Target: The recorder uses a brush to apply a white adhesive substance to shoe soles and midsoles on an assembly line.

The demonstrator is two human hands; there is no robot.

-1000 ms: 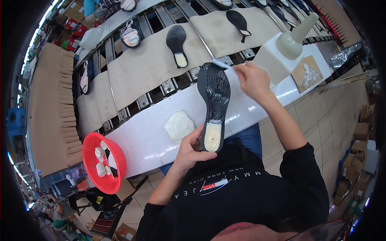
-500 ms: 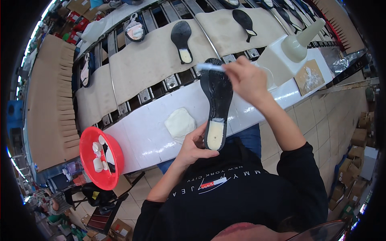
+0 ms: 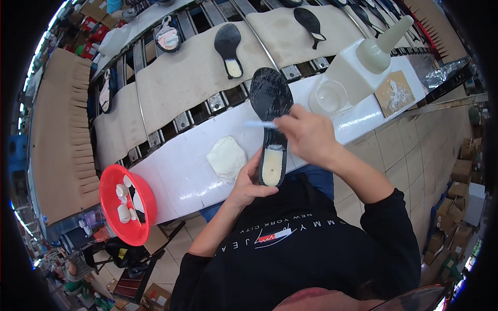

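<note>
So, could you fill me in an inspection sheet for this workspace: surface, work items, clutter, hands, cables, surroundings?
Surface: white, glossy table.
Work items: black sole, shiny at its front; pale tool across it, too blurred to tell whether it touches.
Clutter: white cloth, bottle, clear cup and white-smeared card on the table; red bowl of white pieces at its left end.
Left hand: grips the sole at its heel.
Right hand: holds the tool.
Cables: nothing seen.
Surroundings: beyond the table, beige mats bear more soles; boxes on the right.
</note>
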